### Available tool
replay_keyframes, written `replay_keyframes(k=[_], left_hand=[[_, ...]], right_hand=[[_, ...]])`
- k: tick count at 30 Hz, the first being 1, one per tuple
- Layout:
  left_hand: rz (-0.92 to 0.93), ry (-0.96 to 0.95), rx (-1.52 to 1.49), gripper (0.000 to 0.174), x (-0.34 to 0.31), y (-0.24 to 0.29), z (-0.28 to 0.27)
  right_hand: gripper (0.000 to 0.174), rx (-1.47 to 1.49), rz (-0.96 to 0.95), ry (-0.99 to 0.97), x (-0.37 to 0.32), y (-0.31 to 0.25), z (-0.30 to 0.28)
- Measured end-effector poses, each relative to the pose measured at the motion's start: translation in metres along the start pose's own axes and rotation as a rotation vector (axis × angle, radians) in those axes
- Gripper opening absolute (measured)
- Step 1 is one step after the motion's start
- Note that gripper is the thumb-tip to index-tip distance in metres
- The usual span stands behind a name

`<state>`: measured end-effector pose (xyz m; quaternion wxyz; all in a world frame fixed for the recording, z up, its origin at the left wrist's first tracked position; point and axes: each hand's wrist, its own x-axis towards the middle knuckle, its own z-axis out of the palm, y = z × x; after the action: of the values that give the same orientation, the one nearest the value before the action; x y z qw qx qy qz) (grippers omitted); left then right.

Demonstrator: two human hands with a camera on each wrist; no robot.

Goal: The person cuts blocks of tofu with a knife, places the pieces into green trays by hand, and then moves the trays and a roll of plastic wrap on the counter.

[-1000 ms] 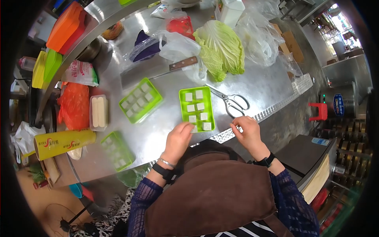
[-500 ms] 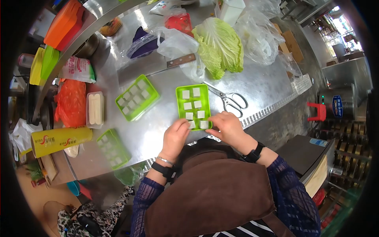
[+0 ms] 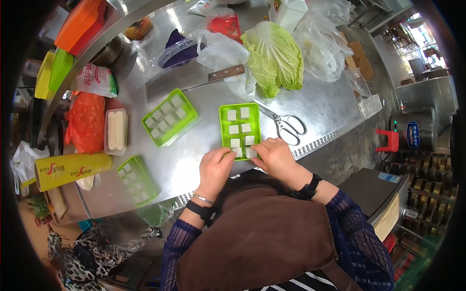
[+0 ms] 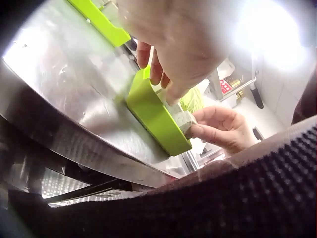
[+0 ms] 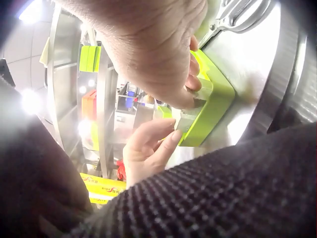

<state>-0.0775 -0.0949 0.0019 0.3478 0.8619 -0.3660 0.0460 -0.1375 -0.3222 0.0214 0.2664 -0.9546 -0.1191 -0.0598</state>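
A bright green tray (image 3: 224,121) on the steel table holds several pale grey-white cubes (image 3: 233,129) in two columns. My left hand (image 3: 214,170) is at the tray's near left corner, thumb and fingertip pinching a cube (image 3: 237,152). At the near right corner my right hand (image 3: 280,161) pinches another pale cube (image 4: 185,121) between thumb and fingers, just inside the wall. In the right wrist view the left thumb and forefinger meet at the tray's near end. Scissors (image 3: 284,127) lie right of the tray, handles toward me.
Two more green trays of cubes, one (image 3: 185,94) behind and one (image 3: 151,175) nearer, stand left. Beyond lie a wooden-handled cleaver (image 3: 226,72), a cabbage (image 3: 274,58) and plastic bags (image 3: 320,46). A yellow roll (image 3: 73,170) and a box of white sticks (image 3: 116,131) lie far left.
My right hand has moved left from beside the scissors to the tray's near right corner and taken hold of a cube. The left hand has stayed at the near left corner.
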Motion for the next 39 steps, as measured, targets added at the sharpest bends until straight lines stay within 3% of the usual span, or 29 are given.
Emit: replay_keyframes(k=[9,12,15,18,31,39], left_hand=[[0.015,-0.036,-0.011,0.021,0.003,-0.003,-0.001],[0.000,-0.019,-0.025,0.022,0.006,-0.001,-0.003],[-0.052,0.002,-0.045,0.023,0.010,-0.003,-0.010],[-0.088,0.029,-0.033,0.027,0.026,-0.013,-0.018],[-0.064,-0.264,0.105,0.034,0.080,-0.031,-0.007],[-0.030,-0.240,0.079,0.030,0.081,-0.030,-0.006]], right_hand=[[0.028,-0.015,0.031,-0.024,0.000,0.001,0.008],[0.025,0.037,0.049,0.111,0.002,-0.003,-0.007],[0.024,0.093,0.125,0.146,0.012,0.011,-0.015],[0.026,0.057,0.076,0.187,0.027,0.029,-0.009],[0.026,-0.017,0.131,-0.114,0.065,0.036,0.003],[0.022,0.019,0.121,-0.046,0.062,0.036,0.000]])
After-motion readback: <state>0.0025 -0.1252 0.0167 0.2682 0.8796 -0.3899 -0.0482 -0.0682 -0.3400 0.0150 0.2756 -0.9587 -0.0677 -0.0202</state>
